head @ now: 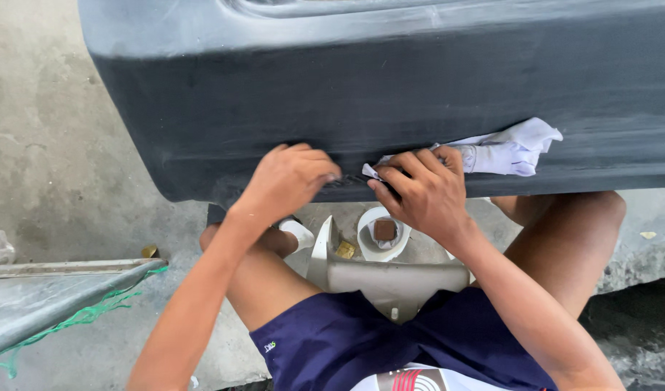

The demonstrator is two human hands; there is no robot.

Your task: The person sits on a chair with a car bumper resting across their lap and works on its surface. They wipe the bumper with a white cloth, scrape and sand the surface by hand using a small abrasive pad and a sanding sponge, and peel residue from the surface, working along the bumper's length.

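Under the fingers [401, 174] of the right hand [423, 192], a strip of sandpaper [354, 179] is lying pinched against the lower edge of the dark bumper panel [361, 94], and the left hand [289, 177] is curling closed on that edge beside it. Just past the right fingers a white cloth [510, 148] is resting; the panel is looking dull and scuffed all over, so the rubbing seems well advanced.

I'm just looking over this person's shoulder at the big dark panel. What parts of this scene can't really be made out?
- Left hand: fingertips curl under the dark panel, so whatever they hold is hidden.
- Right hand: covers the near end of the white cloth; its grip is unclear.
- Dark panel: cut off by the top and right edges.
- Small brown piece in the white ring: too small to identify.
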